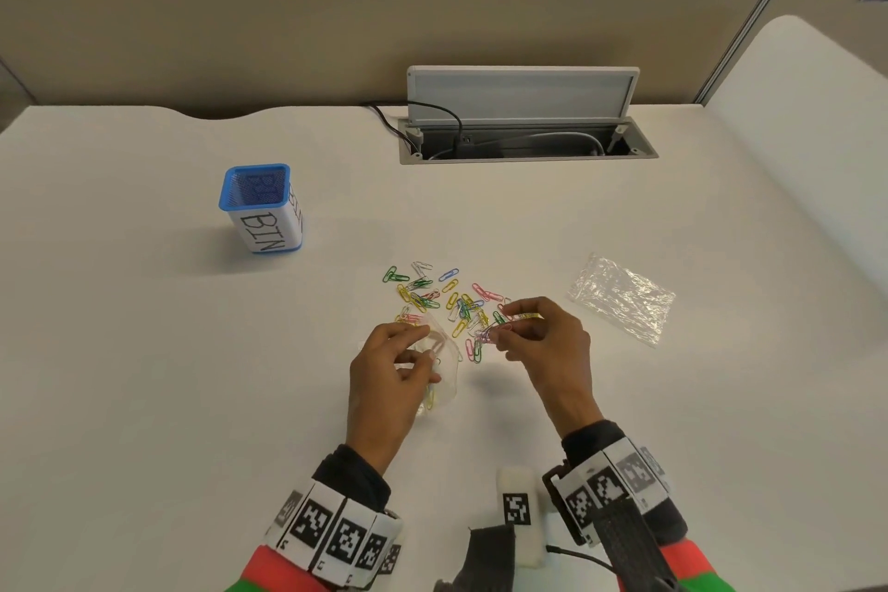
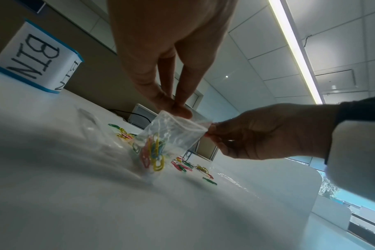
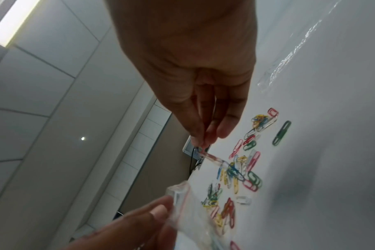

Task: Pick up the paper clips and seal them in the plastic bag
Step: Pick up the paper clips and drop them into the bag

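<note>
Left hand (image 1: 384,375) pinched small zip bag (image 2: 171,133) at its mouth, clips inside. Right hand (image 1: 543,341) pinched loose paper clips (image 1: 447,298) above white desk (image 1: 192,375).

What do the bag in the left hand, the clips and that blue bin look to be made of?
Bag in the left hand: thin clear plastic film, glossy; clips show through it. Paper clips: probably wire with a coloured coating, smooth and bright. Blue bin: fine mesh, likely metal, with a white paper label.
</note>
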Demonstrator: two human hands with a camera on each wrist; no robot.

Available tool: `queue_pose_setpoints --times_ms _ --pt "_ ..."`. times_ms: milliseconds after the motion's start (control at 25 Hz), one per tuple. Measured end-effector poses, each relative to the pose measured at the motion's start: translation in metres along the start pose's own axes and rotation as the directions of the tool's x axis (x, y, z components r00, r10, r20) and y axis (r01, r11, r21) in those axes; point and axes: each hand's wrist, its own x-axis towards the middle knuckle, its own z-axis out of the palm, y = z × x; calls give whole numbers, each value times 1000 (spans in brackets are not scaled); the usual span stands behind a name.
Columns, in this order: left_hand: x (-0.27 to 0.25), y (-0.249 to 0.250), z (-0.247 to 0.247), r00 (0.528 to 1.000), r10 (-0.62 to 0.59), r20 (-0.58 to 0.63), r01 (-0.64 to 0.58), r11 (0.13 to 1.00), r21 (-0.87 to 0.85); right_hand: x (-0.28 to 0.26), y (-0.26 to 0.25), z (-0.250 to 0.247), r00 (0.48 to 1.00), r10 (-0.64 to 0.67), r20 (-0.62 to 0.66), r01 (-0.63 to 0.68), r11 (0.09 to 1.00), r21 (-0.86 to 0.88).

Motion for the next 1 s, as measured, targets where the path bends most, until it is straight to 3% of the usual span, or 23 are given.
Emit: queue_pose_setpoints --times_ms 280,560,760,840,1000 --pt "0 3 4 999 -25 28 26 1000 -13 -14 -20 10 986 -108 126 107 994 20" --pt "0 1 2 999 -22 31 23 1000 -9 -19 -16 24 942 -181 284 234 958 -165" --pt "-1 -3 1 999 -36 22 35 999 29 -14 -18 17 959 -168 229 182 982 -42" --pt "-2 -4 1 1000 -27 5 27 1000 15 -11 -16 14 976 -155 151 161 987 -26" --pt "-2 -6 -5 998 -5 -70 8 999 40 4 5 8 998 -62 -26 55 974 -220"
